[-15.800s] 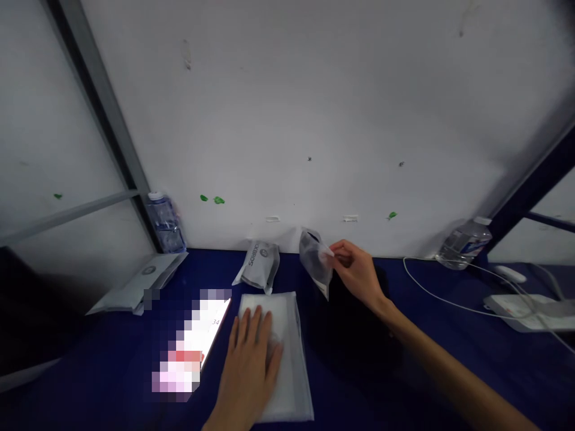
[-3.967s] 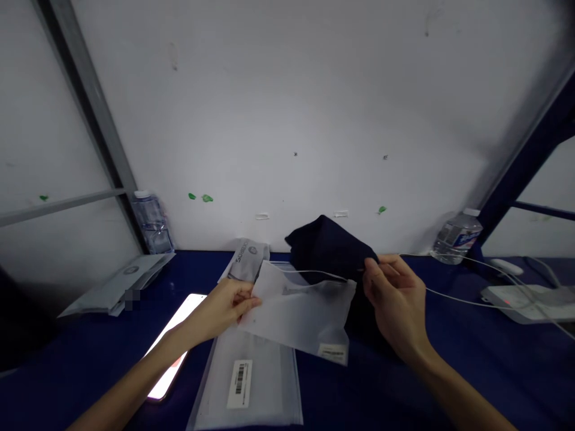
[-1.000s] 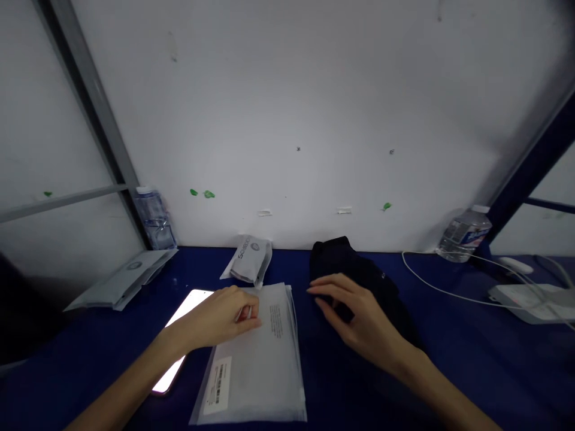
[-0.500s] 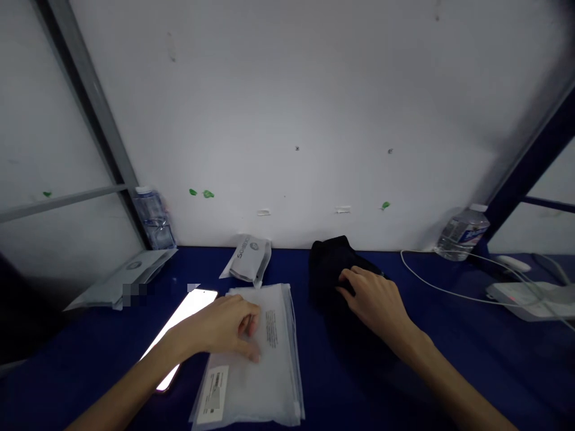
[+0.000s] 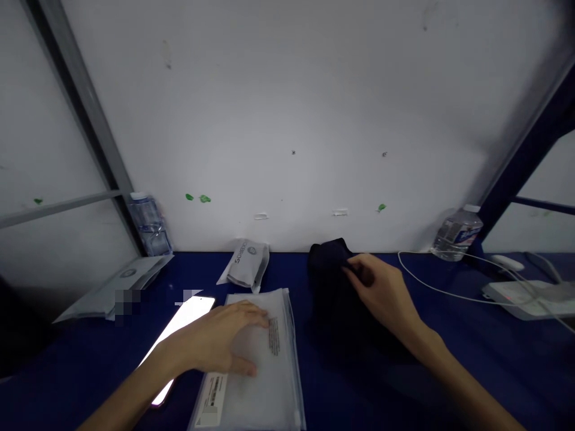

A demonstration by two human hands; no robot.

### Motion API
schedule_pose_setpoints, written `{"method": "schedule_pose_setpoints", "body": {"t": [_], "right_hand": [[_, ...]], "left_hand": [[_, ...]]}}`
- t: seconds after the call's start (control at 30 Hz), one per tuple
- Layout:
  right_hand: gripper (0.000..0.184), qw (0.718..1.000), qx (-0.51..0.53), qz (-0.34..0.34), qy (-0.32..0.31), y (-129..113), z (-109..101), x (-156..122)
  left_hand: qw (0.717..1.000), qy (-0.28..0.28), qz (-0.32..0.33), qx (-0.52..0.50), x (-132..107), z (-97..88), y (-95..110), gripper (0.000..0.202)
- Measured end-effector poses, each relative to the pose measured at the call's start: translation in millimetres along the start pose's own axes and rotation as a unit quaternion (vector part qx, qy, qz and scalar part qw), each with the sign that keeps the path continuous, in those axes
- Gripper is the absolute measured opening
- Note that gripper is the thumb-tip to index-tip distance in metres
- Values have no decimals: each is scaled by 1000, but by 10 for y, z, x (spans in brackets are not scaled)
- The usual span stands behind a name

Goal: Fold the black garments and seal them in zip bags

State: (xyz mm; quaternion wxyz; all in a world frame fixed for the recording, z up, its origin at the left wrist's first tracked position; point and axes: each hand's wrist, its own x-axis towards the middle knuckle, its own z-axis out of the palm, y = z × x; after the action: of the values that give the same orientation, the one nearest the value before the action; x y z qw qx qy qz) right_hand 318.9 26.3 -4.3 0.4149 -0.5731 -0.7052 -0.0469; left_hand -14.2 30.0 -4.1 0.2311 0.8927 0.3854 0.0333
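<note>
My left hand [image 5: 231, 341] lies over a frosted zip bag [image 5: 265, 389], its thumb and fingers spread apart on the plastic. A white barcode label [image 5: 212, 398] sits at the bag's lower left, and small dark print runs near its right side. To the right, my right hand [image 5: 380, 290] pinches the edge of a black cloth item [image 5: 330, 269], thumb against fingers. The cloth is dark and bunched up; what kind of item it is I cannot tell. Beneath my left forearm a phone [image 5: 179, 323] with a bright white screen is partly covered.
A small printed pouch [image 5: 249, 263] stands by the wall behind the zip bag. More flat bags [image 5: 121, 284] lie at the left. Water bottles stand in the left corner [image 5: 153, 224] and right corner [image 5: 458, 233]. A white cable [image 5: 431, 290] runs to a white device [image 5: 516, 293] on the right.
My left hand's curled fingers have spread out over the zip bag. My right hand has shifted slightly and now lifts a fold of the black cloth.
</note>
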Motion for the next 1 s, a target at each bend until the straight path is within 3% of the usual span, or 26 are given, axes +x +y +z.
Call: {"method": "schedule_pose_setpoints", "body": {"t": [0.1,0.2,0.27,0.37,0.57,0.8,1.0], "right_hand": [[16,994,-4,-36,-108,34,195,-72],[21,988,-14,-47,-148,32,333,-151],[25,987,-24,-47,-153,22,363,-183],[28,986,-38,-51,-156,9,358,-200],[28,984,-60,-56,-158,-16,343,-207],[27,984,-71,-59,-154,-20,335,-207],[26,982,-88,-52,-156,-37,327,-204]], "left_hand": [[1000,16,11,4,8,2,0,54],[996,88,-3,35,33,-24,0,35],[989,128,-13,71,55,-47,-14,26],[984,141,-17,109,86,-74,-49,18],[974,157,-15,159,192,-154,-81,35],[954,168,-19,247,482,-183,-111,43],[948,162,-32,273,680,-111,-167,31]]}}
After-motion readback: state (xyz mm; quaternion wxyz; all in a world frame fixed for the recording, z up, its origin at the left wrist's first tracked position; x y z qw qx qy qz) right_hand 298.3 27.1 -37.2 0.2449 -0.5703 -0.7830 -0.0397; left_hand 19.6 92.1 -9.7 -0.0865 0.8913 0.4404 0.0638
